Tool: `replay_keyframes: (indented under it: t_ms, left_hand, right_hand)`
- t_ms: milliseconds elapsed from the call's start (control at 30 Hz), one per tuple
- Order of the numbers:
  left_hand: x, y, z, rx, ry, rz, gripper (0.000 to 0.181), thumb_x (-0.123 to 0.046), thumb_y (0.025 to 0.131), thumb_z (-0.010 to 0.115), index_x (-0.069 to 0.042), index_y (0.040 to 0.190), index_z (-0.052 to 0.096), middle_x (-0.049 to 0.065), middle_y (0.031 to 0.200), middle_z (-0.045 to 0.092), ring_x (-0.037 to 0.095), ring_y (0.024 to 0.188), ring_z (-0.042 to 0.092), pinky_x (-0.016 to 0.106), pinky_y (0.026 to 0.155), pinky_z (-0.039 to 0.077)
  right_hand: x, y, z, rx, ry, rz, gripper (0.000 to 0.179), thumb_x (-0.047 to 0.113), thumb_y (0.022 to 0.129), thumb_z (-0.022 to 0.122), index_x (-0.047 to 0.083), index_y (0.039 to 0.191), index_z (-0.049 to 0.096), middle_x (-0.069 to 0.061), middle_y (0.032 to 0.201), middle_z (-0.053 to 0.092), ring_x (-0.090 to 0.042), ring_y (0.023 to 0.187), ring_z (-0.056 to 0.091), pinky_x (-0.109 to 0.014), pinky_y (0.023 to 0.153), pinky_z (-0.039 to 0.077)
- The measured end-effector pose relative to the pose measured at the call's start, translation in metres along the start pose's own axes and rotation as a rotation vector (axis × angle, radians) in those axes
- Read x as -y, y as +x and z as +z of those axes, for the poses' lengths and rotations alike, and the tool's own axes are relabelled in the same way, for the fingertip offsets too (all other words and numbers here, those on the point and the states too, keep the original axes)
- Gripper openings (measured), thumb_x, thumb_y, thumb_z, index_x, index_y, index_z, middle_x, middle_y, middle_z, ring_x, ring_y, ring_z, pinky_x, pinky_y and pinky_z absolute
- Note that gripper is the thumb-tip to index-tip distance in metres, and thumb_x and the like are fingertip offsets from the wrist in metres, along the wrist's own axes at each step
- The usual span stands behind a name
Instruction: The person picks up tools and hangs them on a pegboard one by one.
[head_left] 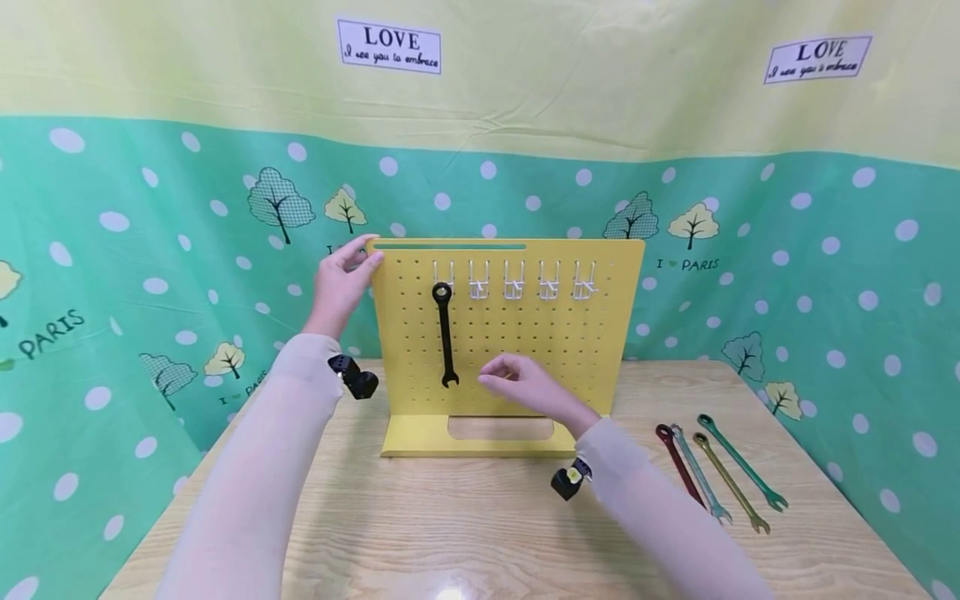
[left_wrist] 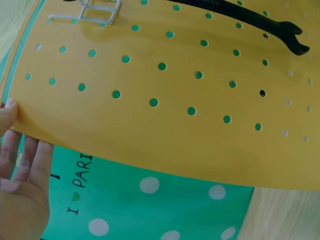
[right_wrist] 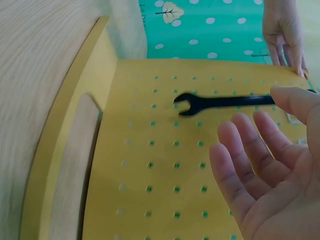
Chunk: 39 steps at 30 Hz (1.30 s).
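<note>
The left hand [head_left: 339, 287] pinches the yellow board [head_left: 585, 246] at its top left corner with thumb and fingers, while the right hand [head_left: 528, 390], fingers bent and a bit spread, is just right of the black wrench [head_left: 446, 337] hanging on the left-most white hook [head_left: 452, 273].

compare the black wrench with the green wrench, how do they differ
Color: the black wrench is black, while the green wrench is green.
Place: the black wrench hangs on the yellow board; the green wrench lies on the table.
Pose: the black wrench is near upright, open end down; the green wrench lies slantwise.
Both have a ring at one end and an open end at the other.
</note>
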<state>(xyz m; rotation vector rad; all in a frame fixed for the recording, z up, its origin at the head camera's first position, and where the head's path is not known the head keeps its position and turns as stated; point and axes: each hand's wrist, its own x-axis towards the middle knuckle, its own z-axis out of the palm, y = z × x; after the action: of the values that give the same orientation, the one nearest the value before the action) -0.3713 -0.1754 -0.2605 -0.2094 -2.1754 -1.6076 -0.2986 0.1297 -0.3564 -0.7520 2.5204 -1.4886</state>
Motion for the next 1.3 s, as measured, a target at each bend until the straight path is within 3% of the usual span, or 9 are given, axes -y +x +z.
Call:
replay_keyframes:
  t_ms: [267,400,600,1100,1300]
  left_hand:
    - [-0.002,-0.001,-0.001,0.008,-0.004,-0.012,0.047,-0.038,0.099,0.063,-0.024,0.143,0.058,0.01,0.129,0.062,0.023,0.117,0.063,0.039,0.102,0.049]
    - [-0.002,-0.001,0.0,0.007,-0.007,-0.011,0.047,-0.038,0.099,0.063,-0.023,0.143,0.058,0.01,0.128,0.063,0.023,0.117,0.063,0.039,0.102,0.049]
    - [-0.001,-0.001,-0.001,0.004,-0.006,-0.003,0.047,-0.038,0.099,0.063,-0.022,0.143,0.058,0.011,0.13,0.062,0.024,0.118,0.062,0.039,0.102,0.049]
    - [0.0,0.0,-0.001,0.007,0.001,0.0,0.047,-0.038,0.099,0.063,-0.023,0.143,0.058,0.01,0.129,0.062,0.023,0.118,0.063,0.039,0.101,0.049]
    - [-0.001,0.0,0.0,0.0,-0.006,0.001,0.046,-0.036,0.099,0.064,-0.022,0.143,0.058,0.01,0.127,0.063,0.023,0.116,0.064,0.037,0.1,0.05]
  right_hand:
    - [-0.024,-0.027,-0.019,-0.01,-0.041,0.058,0.031,0.034,0.099,0.065,0.009,0.117,0.067,-0.004,0.102,0.065,-0.026,0.093,0.063,-0.044,0.083,0.056]
    - [-0.037,-0.043,-0.03,-0.005,-0.057,0.075,0.034,0.031,0.1,0.064,0.003,0.118,0.065,-0.006,0.1,0.065,-0.025,0.087,0.064,-0.045,0.079,0.057]
    - [-0.056,-0.068,-0.049,-0.019,-0.087,0.123,0.035,0.029,0.1,0.064,0.0,0.118,0.065,-0.006,0.1,0.066,-0.032,0.092,0.065,-0.042,0.079,0.056]
    - [-0.094,-0.136,-0.095,-0.122,-0.115,0.303,0.042,0.028,0.1,0.064,-0.005,0.126,0.06,-0.016,0.11,0.066,-0.031,0.094,0.066,-0.038,0.077,0.057]
    - [-0.106,-0.154,-0.112,-0.132,-0.132,0.336,0.043,0.025,0.1,0.063,-0.008,0.127,0.058,-0.014,0.097,0.065,-0.025,0.081,0.061,-0.037,0.069,0.056]
